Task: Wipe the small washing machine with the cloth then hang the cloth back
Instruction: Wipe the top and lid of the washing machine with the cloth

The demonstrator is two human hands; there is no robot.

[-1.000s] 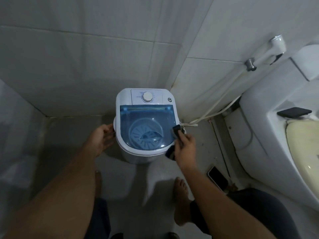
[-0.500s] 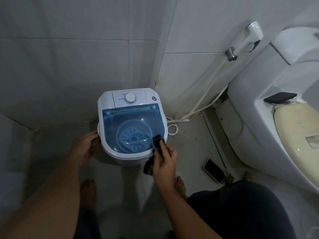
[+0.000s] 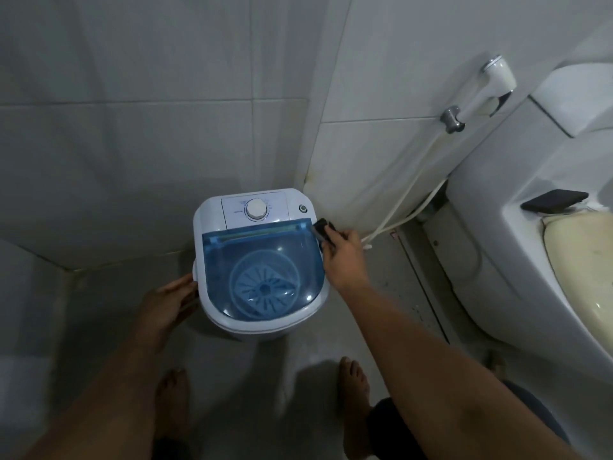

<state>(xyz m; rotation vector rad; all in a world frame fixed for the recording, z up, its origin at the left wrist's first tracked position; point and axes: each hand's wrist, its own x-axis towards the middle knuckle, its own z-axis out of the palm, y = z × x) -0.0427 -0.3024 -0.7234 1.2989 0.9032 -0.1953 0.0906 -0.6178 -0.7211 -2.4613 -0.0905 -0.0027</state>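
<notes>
Tiled bathroom corner: the small washing machine (image 3: 258, 260) stands on the floor. Our right hand (image 3: 345, 257), closed on the dark cloth (image 3: 322, 230), has moved from the lid's near edge to its far right corner; wiping continues. Our left hand (image 3: 166, 305), open, steadies the side.

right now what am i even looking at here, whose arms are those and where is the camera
The camera is worn on a person's head and looks down, so the two bare arms are that person's own. They stand barefoot on a tiled bathroom floor. In the corner sits a small white washing machine with a clear blue lid and a round white dial. The left hand rests against the machine's left side. The right hand presses a dark cloth on the lid's far right corner, wiping it. To the right is a white toilet with a flat black object lying on it, and a white spray hose hangs on the wall.
</notes>
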